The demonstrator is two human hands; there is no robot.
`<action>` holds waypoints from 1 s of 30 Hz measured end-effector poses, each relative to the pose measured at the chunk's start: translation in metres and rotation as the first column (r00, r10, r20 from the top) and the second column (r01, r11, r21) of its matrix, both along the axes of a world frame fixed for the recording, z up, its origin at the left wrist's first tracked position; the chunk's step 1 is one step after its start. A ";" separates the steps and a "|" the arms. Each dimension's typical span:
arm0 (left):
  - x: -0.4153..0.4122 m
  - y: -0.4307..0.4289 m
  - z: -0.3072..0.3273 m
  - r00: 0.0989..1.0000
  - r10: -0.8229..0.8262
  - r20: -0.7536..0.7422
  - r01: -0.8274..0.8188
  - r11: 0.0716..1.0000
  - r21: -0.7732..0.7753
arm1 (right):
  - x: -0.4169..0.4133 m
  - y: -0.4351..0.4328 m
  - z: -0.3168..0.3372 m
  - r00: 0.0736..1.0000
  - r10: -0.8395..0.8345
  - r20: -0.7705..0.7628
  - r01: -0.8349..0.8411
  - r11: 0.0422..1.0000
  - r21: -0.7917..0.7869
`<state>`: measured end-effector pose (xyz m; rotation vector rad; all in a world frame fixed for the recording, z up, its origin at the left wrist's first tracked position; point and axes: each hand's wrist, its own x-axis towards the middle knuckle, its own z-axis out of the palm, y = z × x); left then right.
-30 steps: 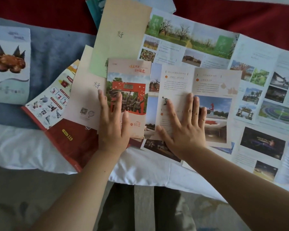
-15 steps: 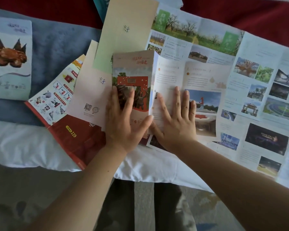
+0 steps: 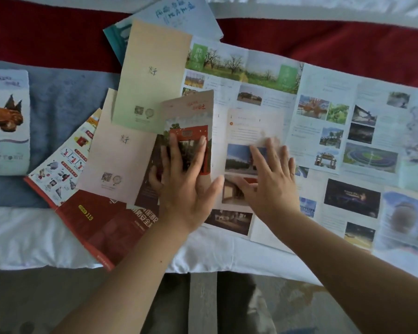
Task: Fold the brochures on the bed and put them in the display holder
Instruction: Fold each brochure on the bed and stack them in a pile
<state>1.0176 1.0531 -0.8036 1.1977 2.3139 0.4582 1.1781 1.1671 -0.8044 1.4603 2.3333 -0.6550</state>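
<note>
In the head view, the task is judged to be at an early stage. A pink paper brochure [image 3: 191,109] with a red gate printed on its cover panel is spread near the front edge of the white-sheeted bed [image 3: 22,237]. Its cover panel is seen slanted over the inner pages, so the first fold appears to be in hand and not yet creased. Beneath it and to the right, a large pale-blue unfolded paper brochure [image 3: 348,121] covered in small photographs is laid fully open. To the left, a cream-green paper leaflet [image 3: 152,68], a pale pink paper leaflet [image 3: 116,160] and a red glossy booklet [image 3: 101,225] are overlapped, and a white crab-printed brochure [image 3: 5,121] is set apart. Whether these are folded to their final shape cannot be told. No display holder is shown, so nothing is judged to be placed yet.

The left hand [image 3: 186,184] is laid flat on the cover panel, fingers straight and spread, with nothing gripped. The right hand [image 3: 268,182] is held just beside it over the inner pages, fingers extended and blurred, likewise empty. Its contact with the paper cannot be confirmed. Both forearms are reached in from the near edge.
</note>
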 end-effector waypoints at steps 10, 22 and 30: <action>0.061 0.040 -0.009 0.995 -0.075 -0.058 0.071 0.995 -0.065 | 0.020 0.012 0.005 0.906 -0.207 -0.370 0.165 0.976 -0.141; 0.074 0.045 -0.016 0.995 -0.081 -0.062 0.085 0.995 0.050 | 0.042 0.002 -0.009 0.940 -0.138 -0.311 0.114 0.989 -0.095; 0.071 0.048 -0.016 0.981 0.087 0.175 -0.128 0.963 0.236 | 0.033 -0.003 -0.013 0.956 -0.025 -0.291 0.016 0.999 -0.035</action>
